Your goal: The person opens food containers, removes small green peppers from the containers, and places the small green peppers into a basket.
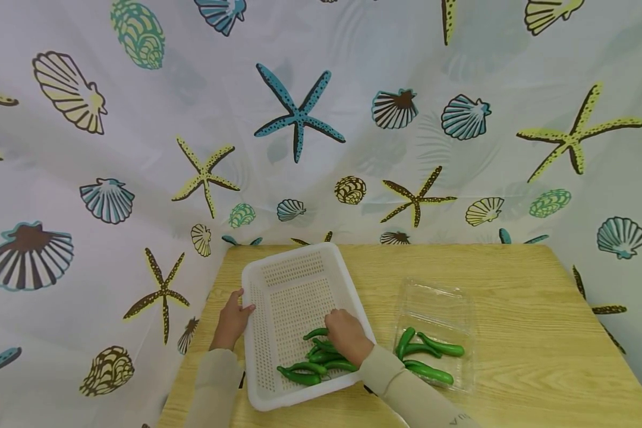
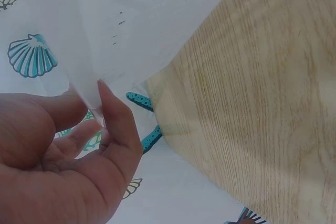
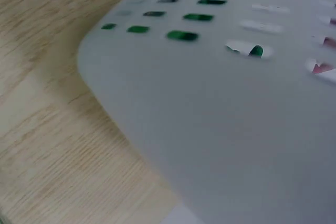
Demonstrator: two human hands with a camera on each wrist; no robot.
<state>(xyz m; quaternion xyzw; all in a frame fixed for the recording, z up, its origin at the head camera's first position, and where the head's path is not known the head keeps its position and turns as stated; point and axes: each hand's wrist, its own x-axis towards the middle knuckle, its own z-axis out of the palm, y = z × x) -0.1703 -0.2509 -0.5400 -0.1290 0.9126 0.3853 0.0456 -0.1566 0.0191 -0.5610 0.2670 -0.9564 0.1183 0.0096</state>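
Note:
A white perforated plastic basket [image 1: 262, 380] stands on the table's left part, several green chili peppers [image 1: 302, 377] lying at its near end. My left hand [image 1: 232, 321] grips the basket's left rim; the left wrist view shows that hand's thumb and fingers [image 2: 118, 119] pinching the thin white edge. Inside the basket, over the peppers, my right hand [image 1: 348, 337] has curled fingers, and a green chili pepper [image 1: 314, 333] sticks out from under them on the left. The hand hides its other end. Through the basket wall [image 3: 173, 103], the right wrist view shows green peppers.
To the basket's right lies an open clear plastic clamshell box [image 1: 438, 297] with several green chili peppers [image 1: 430, 371] in its near half. The wooden table [image 1: 529, 333] meets a white sheet [image 1: 353, 148] printed with shells and starfish at its back and sides.

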